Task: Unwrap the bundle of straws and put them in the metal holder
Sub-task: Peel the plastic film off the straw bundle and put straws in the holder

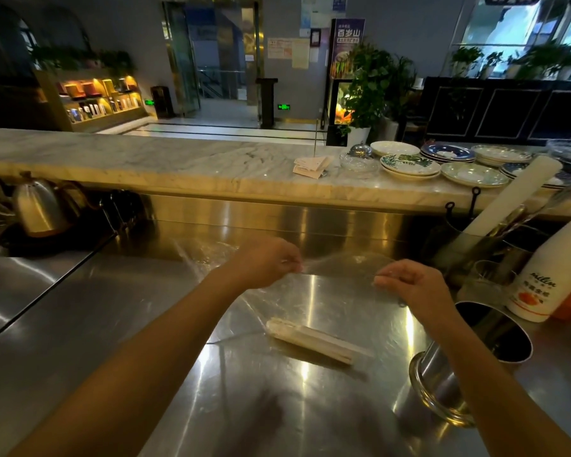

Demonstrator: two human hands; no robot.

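Note:
A bundle of pale straws [310, 339] lies on the steel counter [145, 324], still partly under clear plastic wrap [337, 291]. Above it, my left hand [267, 260] and my right hand [409, 282] each pinch an edge of the wrap and hold the sheet stretched between them. The sheet drapes down to the bundle. An empty metal holder [495, 334] stands tilted at the right, below my right forearm, its dark mouth facing up.
A white bottle [544, 275] and a container with a white roll [508, 199] and utensils stand at the right. Plates [409, 164] are stacked on the marble ledge [145, 163]. A metal kettle [38, 206] sits at the far left.

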